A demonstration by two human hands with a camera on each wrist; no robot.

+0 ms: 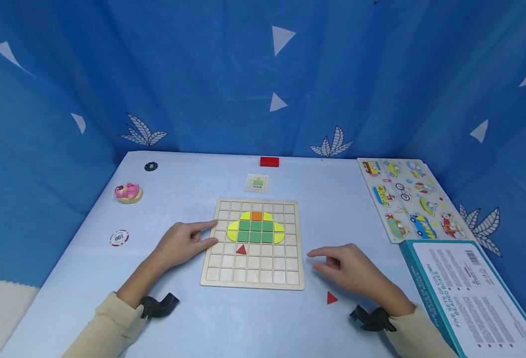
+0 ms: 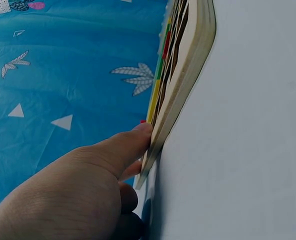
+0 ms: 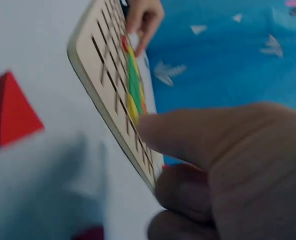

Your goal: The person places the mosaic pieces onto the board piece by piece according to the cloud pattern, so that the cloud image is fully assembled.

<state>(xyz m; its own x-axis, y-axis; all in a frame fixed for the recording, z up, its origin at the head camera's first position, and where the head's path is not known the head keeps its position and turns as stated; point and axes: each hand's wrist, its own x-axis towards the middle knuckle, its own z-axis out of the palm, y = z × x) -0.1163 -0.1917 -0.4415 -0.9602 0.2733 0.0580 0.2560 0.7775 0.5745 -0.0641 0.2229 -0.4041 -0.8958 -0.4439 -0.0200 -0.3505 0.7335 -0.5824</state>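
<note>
A wooden grid board [image 1: 252, 282] lies mid-table, bearing green squares [image 1: 256, 226], an orange square [image 1: 256, 216], rounded yellow pieces [image 1: 278, 236] and one red triangle [image 1: 242, 250] below the green ones. My left hand [image 1: 181, 243] touches the board's left edge, thumb and index finger extended and apart. In the left wrist view, the thumb [image 2: 138, 137] lies against the board's rim. Just off the right edge hovers my right hand [image 1: 348, 268], holding nothing, its index finger and thumb parted. A second red triangle [image 1: 332, 298] lies on the table below that hand.
Behind the board are a small pattern card [image 1: 257, 191] and a red block [image 1: 269, 162]. A picture puzzle board [image 1: 381, 171] and a teal-edged box [image 1: 473, 293] lie at the right. Leftward sit a pink figurine [image 1: 128, 192], a white chip [image 1: 119, 237] and a black chip [image 1: 151, 166].
</note>
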